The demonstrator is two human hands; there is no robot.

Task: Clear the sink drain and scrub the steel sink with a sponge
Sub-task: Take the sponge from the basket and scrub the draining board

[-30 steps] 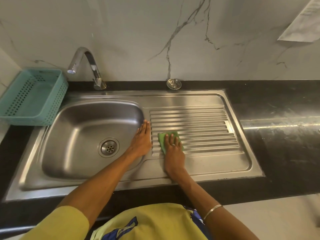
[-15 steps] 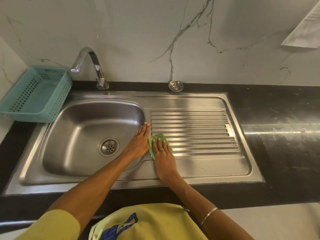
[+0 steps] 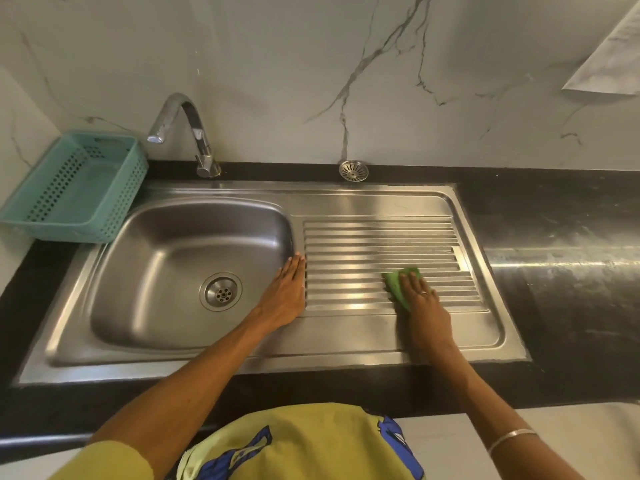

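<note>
No text, label or number can be read anywhere, as far as the wide-angle view allows.

Most of the sponge (image 3: 401,285) lies hidden under the right hand (image 3: 420,299); only a green strip shows at its nine and twelve o'clock sides. That hand's palm side cannot be seen. The basket (image 3: 74,188) is cut by the frame's nine o'clock edge. The surface (image 3: 554,237) runs out past three o'clock. A pale sheet (image 3: 613,57) at two o'clock is cropped, its print too small to read.
</note>
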